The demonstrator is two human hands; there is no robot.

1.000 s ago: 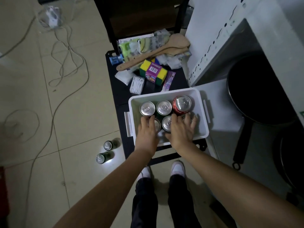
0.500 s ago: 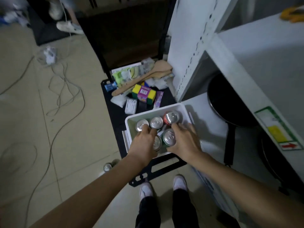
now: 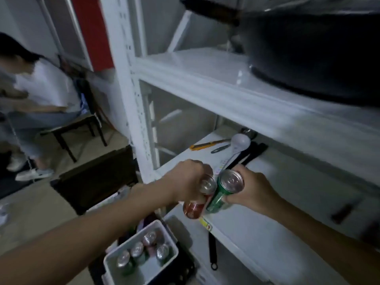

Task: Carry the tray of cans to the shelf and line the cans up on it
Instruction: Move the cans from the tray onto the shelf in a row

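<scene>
While both hands are up at the rack, findings as follows.

Change: half a sec ago both hands were down in the tray on the low black stand; now each is raised to the middle shelf w/ one can. View has swung up from floor to rack.

Left hand [image 3: 188, 179]: fingers wrapped round a red can [image 3: 198, 200], tilted, base hanging just off the shelf's front edge.

Right hand [image 3: 254, 192]: fingers closed round a green can [image 3: 223, 192], also tilted, top toward camera. The two cans touch or nearly so; can't tell which.

Tray [image 3: 171, 259]: white, low down beside the rack, not on a shelf. Approx four cans [image 3: 136, 250] remain inside, upright.

Meaning for task: unloading has begun, but no can stands on the shelf yet. My read: early stage, several more trips due.

Middle shelf [image 3: 257, 233]: white, smooth, bare in front. Further back lie a white spoon [image 3: 239, 141], a yellow-handled tool [image 3: 202, 145] and dark straps. Room for a row along the front edge.

Upper shelf [image 3: 205, 73]: carries a large dark pan [image 3: 312, 48].

Room: dim, frame blurred. Another person [image 3: 41, 93] sits on a stool at left, well apart. Tiled floor, dark table near the rack post.

Risk: cans are tilted; should be set upright before release.
</scene>
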